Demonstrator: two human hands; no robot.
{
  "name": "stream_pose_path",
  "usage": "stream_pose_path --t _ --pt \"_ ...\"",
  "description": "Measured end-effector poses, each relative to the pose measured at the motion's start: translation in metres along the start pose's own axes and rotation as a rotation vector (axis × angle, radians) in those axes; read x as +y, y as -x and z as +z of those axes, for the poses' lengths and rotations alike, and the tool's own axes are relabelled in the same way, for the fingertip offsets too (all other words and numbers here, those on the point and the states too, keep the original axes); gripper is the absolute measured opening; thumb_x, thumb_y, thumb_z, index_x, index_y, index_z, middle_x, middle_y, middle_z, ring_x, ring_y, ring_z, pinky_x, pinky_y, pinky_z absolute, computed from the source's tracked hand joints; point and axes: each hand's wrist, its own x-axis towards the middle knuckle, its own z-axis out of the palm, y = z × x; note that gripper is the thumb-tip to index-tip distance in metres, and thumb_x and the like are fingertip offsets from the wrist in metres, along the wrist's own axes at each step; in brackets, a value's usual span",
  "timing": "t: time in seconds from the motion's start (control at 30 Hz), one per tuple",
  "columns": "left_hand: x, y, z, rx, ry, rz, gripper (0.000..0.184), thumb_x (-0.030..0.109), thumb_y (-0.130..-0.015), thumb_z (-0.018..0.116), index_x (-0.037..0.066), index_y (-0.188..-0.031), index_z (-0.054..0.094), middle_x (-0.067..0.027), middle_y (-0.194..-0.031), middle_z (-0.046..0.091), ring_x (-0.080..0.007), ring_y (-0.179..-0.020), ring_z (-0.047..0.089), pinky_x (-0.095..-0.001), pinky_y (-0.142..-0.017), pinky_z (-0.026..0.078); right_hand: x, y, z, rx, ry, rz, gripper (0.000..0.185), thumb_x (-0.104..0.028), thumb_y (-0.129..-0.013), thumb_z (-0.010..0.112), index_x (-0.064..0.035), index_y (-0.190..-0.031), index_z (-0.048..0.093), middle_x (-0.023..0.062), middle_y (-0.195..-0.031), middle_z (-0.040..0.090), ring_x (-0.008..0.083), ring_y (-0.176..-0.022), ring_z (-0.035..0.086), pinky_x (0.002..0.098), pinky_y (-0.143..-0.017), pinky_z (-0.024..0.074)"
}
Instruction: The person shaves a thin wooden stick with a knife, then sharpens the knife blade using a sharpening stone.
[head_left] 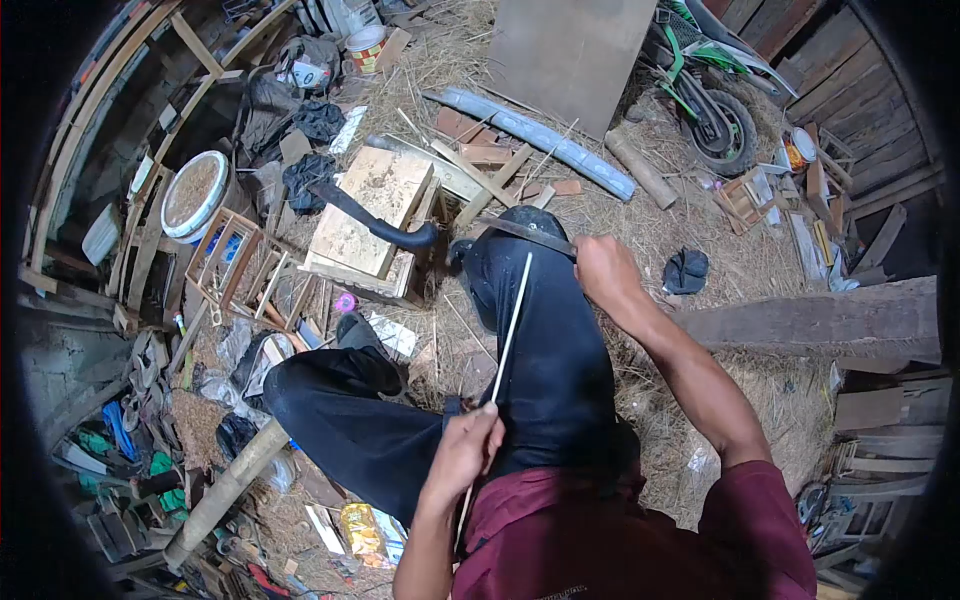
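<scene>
My left hand [466,448] is closed around a long, thin pale strip [512,335], probably wood or bamboo. The strip runs up along my thigh, its far end close to the knife. In my right hand [604,268] is the handle of a knife [530,233], its blade pointing left across my knee. Most of the handle is hidden by my fingers. A second large knife [365,215] with a dark curved handle lies on a wooden block [345,235], left of my knees.
Straw and scraps litter the floor. A white-rimmed bucket [166,215] and a small wooden frame [225,270] stand at left. Ahead lies a grey beam [540,137]. A motorcycle [715,100] is at upper right, and a thick plank [820,322] extends to my right.
</scene>
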Motion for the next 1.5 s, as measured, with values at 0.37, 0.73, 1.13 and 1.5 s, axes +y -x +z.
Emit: stream_pose_path --t 0.37,0.73,1.13,1.5 --pt "0.07 -0.081 0.025 0.083 0.096 0.098 0.042 0.039 -0.101 0.041 0.016 -0.065 0.038 0.0031 -0.052 0.039 -0.0059 -0.039 0.028 -0.0241 -0.037 0.019 -0.028 0.0 -0.004 -0.078 0.082 -0.324 0.018 -0.01 -0.08 0.054 0.0012 -0.076 0.067 0.0221 -0.076 0.068 0.038 -0.07 0.069 0.0475 -0.062 0.0556" --pt "0.035 -0.056 0.014 0.149 -0.027 0.185 0.053 0.047 -0.101 0.038 0.013 -0.061 0.037 -0.0024 -0.052 0.044 -0.0105 -0.043 0.038 -0.0269 -0.043 0.03 -0.041 -0.008 0.014 -0.057 0.049 -0.151 0.018 -0.011 -0.083 0.053 0.0 -0.08 0.068 0.0222 -0.079 0.069 0.0365 -0.075 0.07 0.0461 -0.066 0.0559" --pt "0.003 -0.008 0.012 0.095 0.054 0.122 0.052 0.045 -0.102 0.038 0.014 -0.06 0.033 -0.0007 -0.05 0.039 -0.0099 -0.04 0.035 -0.0249 -0.04 0.027 -0.044 -0.004 0.0 -0.143 0.057 0.029 0.017 -0.015 -0.083 0.06 -0.0003 -0.086 0.069 0.0232 -0.08 0.068 0.0391 -0.076 0.069 0.0477 -0.067 0.0553" --pt "0.03 -0.047 0.004 -0.103 0.29 -0.039 0.047 0.04 -0.104 0.037 0.01 -0.069 0.047 0.0021 -0.053 0.039 -0.0064 -0.039 0.03 -0.0231 -0.037 0.022 -0.035 -0.002 -0.007 0.022 -0.087 -0.099 0.011 -0.005 -0.076 0.06 0.0013 -0.084 0.064 0.0234 -0.08 0.066 0.04 -0.076 0.067 0.0492 -0.068 0.0535"
